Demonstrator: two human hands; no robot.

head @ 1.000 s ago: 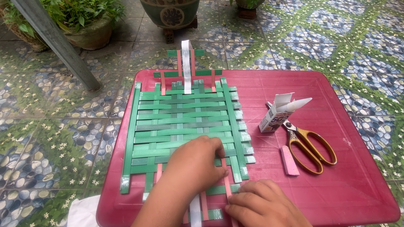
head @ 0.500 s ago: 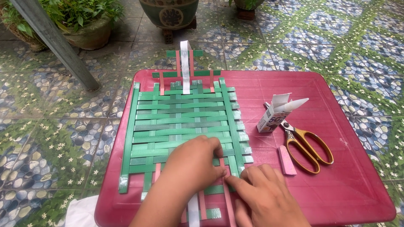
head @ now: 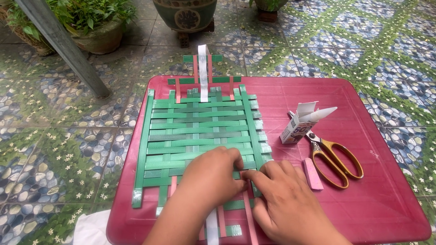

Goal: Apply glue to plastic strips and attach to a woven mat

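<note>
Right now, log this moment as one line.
left hand: pressing woven green strip mat | right hand: pinching mat's near edge | scissors, glue box: untouched | red tray

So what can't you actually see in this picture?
- Head view: the near middle of the woven mat lies under the left hand and right hand.
- What the fingertips pinch: hidden.
- White sheet: cut by the bottom edge.
- Scissors blades: partly behind the small box.

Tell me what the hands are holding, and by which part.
Both the left hand and right hand press the green woven mat at its near right part; any pinch is hidden.
</note>
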